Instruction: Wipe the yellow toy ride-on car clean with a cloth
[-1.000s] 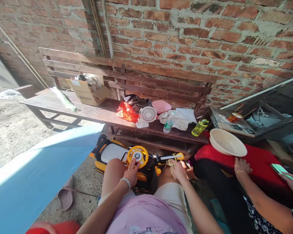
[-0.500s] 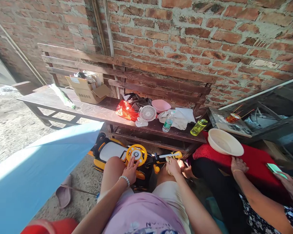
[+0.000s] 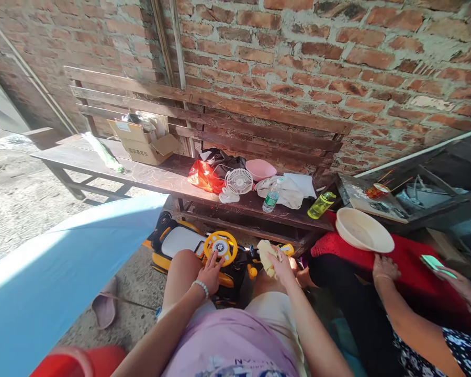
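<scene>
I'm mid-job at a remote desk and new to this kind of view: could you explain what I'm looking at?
There is no machine here: a person works bare-handed, seen by one head-worn camera looking forward and down. The left hand spreads its fingers over the lower edge of a yellow steering wheel; I can't tell whether it presses. The right hand has its grip closed on a pale-yellow, cloth-like bundle. On the wooden bench are a cardboard box, a red bag, a white fan, a pink bowl and a clear bottle. At right, another person's hand holds a phone-like thing.
</scene>
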{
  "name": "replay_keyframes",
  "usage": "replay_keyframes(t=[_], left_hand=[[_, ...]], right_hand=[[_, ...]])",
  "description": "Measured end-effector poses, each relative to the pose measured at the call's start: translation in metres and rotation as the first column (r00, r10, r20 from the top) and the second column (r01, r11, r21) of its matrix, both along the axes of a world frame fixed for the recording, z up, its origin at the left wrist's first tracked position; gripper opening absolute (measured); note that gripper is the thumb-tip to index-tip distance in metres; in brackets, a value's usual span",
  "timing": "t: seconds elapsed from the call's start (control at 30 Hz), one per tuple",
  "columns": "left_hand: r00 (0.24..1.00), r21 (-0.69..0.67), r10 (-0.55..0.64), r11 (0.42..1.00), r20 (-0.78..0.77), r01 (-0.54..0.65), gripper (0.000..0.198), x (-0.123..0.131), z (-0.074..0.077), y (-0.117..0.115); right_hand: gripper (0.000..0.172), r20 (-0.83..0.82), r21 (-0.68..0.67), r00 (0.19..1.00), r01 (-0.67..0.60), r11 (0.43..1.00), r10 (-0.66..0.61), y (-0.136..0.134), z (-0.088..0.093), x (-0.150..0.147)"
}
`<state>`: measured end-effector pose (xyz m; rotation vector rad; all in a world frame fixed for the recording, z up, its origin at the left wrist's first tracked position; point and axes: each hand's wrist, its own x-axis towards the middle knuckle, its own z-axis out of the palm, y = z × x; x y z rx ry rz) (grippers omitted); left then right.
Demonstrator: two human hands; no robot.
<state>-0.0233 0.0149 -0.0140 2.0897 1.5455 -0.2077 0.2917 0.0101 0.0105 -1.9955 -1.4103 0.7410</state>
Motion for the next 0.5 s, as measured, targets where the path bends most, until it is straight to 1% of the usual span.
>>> replay_keyframes(t=[0.07, 0.1, 0.13, 0.17, 0.2, 0.23, 0.27, 0.3, 0.33, 0.37, 0.4, 0.43, 0.5], left_hand=[[1.000, 0.003, -0.010, 1.000, -0.008, 0.010, 0.086, 0.000, -0.001, 0.000], [1.000, 0.004, -0.009, 1.000, -0.010, 0.009, 0.086, 0.000, -0.001, 0.000], [1.000, 0.002, -0.006, 1.000, -0.012, 0.006, 0.087, 0.000, -0.002, 0.001], [1.000, -0.002, -0.003, 1.000, -0.013, 0.003, 0.088, 0.000, -0.004, 0.001], [1.000, -0.006, 0.000, 1.000, -0.013, 0.000, 0.090, 0.000, -0.005, 0.002], [1.000, -0.008, 0.001, 1.000, -0.011, -0.001, 0.091, 0.000, -0.006, 0.002], [1.000, -0.010, 0.001, 1.000, -0.009, -0.001, 0.092, 0.000, -0.007, 0.002], [1.000, -0.011, 0.002, 1.000, -0.006, -0.002, 0.093, -0.001, -0.007, 0.002], [1.000, -0.014, 0.004, 1.000, -0.002, -0.004, 0.093, -0.001, -0.007, 0.002], [1.000, -0.016, 0.007, 1.000, 0.004, -0.006, 0.094, -0.001, -0.007, 0.002], [1.000, -0.020, 0.008, 1.000, 0.010, -0.008, 0.094, -0.002, -0.006, 0.002], [1.000, -0.024, 0.008, 1.000, 0.017, -0.007, 0.095, -0.002, -0.005, 0.002], [1.000, -0.029, 0.012, 1.000, 0.026, -0.011, 0.096, -0.004, -0.004, 0.002]], right_hand=[[0.057, -0.036, 0.036, 0.992, 0.122, 0.992, -0.120, 0.019, 0.008, 0.017], [0.056, -0.009, 0.045, 0.990, 0.143, 0.989, -0.143, 0.029, 0.013, 0.024], [0.054, 0.043, 0.050, 0.990, 0.131, 0.990, -0.133, 0.039, 0.019, 0.028], [0.051, 0.109, 0.041, 0.989, 0.093, 0.995, -0.097, 0.048, 0.025, 0.029], [0.048, 0.178, 0.010, 0.984, 0.026, 1.000, -0.027, 0.056, 0.029, 0.027], [0.046, 0.248, -0.056, 0.966, -0.061, 0.997, 0.073, 0.062, 0.032, 0.023], [0.043, 0.307, -0.149, 0.934, -0.143, 0.978, 0.183, 0.068, 0.034, 0.016], [0.040, 0.348, -0.251, 0.893, -0.205, 0.946, 0.286, 0.072, 0.033, 0.007], [0.036, 0.371, -0.345, 0.852, -0.242, 0.907, 0.369, 0.076, 0.032, -0.001], [0.033, 0.383, -0.418, 0.821, -0.255, 0.872, 0.424, 0.080, 0.030, -0.008], [0.031, 0.392, -0.466, 0.804, -0.246, 0.850, 0.448, 0.083, 0.028, -0.013], [0.029, 0.401, -0.493, 0.798, -0.226, 0.840, 0.450, 0.087, 0.026, -0.015], [0.028, 0.422, -0.529, 0.792, -0.180, 0.829, 0.442, 0.095, 0.025, -0.009]])
